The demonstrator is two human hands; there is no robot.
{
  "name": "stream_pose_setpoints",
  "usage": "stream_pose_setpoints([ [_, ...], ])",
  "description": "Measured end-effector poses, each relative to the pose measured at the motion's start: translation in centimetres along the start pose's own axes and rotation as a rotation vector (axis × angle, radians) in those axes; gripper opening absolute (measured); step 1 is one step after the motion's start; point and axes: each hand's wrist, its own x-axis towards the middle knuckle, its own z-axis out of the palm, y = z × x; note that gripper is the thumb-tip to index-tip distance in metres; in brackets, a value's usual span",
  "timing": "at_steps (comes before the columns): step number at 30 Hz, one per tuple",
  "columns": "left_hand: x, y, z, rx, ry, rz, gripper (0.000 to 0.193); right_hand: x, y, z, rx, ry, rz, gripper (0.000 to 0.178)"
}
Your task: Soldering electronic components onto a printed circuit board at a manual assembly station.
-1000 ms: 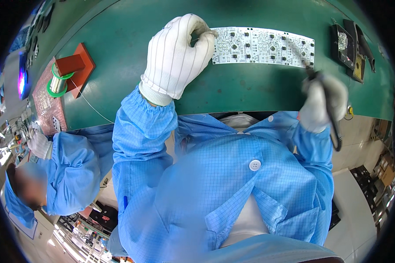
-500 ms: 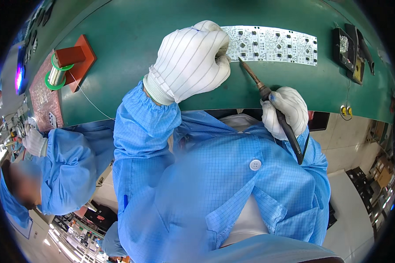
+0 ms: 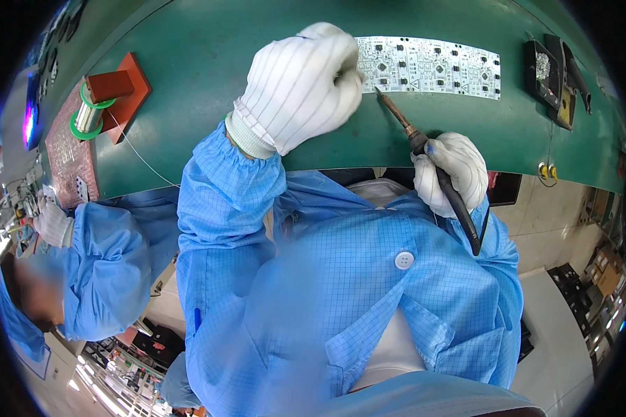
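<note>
A long white circuit board panel (image 3: pixel 438 66) with small dark parts lies on the green bench mat (image 3: pixel 209 83). My left hand (image 3: pixel 302 83), in a white striped glove, is closed at the panel's left end, pinching something I cannot make out. My right hand (image 3: pixel 452 170), also gloved, grips a soldering iron (image 3: pixel 417 142) by its dark handle. The iron's tip points up and left and sits just at the panel's lower edge, close to my left fingers.
A spool of solder wire (image 3: pixel 87 115) on a red stand (image 3: pixel 122 90) sits at the left, its thin wire trailing toward me. A black holder with a metal sponge (image 3: pixel 546 69) stands at the right. A co-worker in a blue coat (image 3: pixel 97 257) works at my left.
My right hand swung the soldering iron from the panel's right end down and left, bringing its tip near my left fingers. My left hand stayed at the panel's left end.
</note>
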Motion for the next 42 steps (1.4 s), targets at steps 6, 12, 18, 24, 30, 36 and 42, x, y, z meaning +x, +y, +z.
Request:
stream_pose_setpoints([
  [6, 0.6, -1.0, 0.5, 0.114, 0.309, -0.049, 0.013, -1.4, 0.8, -1.5, -0.045, 0.332, 0.289, 0.023],
  [12, 0.0, -1.3, 0.6, 0.446, 0.2, 0.099, 0.013, -0.1, 5.7, -7.8, -0.344, 0.697, 0.211, 0.017],
  [18, 0.2, -0.7, -0.1, 0.424, 0.081, 0.054, 0.008, 0.5, 6.4, -8.5, -0.242, 0.547, 0.5, 0.03],
  [24, 1.3, 1.5, -1.1, -0.372, -0.146, -0.756, 0.023, 3.6, 5.8, -6.9, -0.777, 0.035, 0.554, 0.023],
  [30, 2.4, 2.8, -1.5, -0.637, 0.037, -0.832, 0.032, 3.7, 6.0, -6.7, -0.212, 0.364, 0.615, 0.024],
  [36, 2.3, 4.1, -0.7, -0.967, 0.381, -0.63, 0.027, 2.5, 6.2, -8.1, 0.171, 0.547, 0.641, 0.029],
  [42, 1.7, 4.0, -0.5, -0.816, 0.362, -0.507, 0.024, 2.0, 6.4, -8.3, 0.246, 0.574, 0.522, 0.027],
])
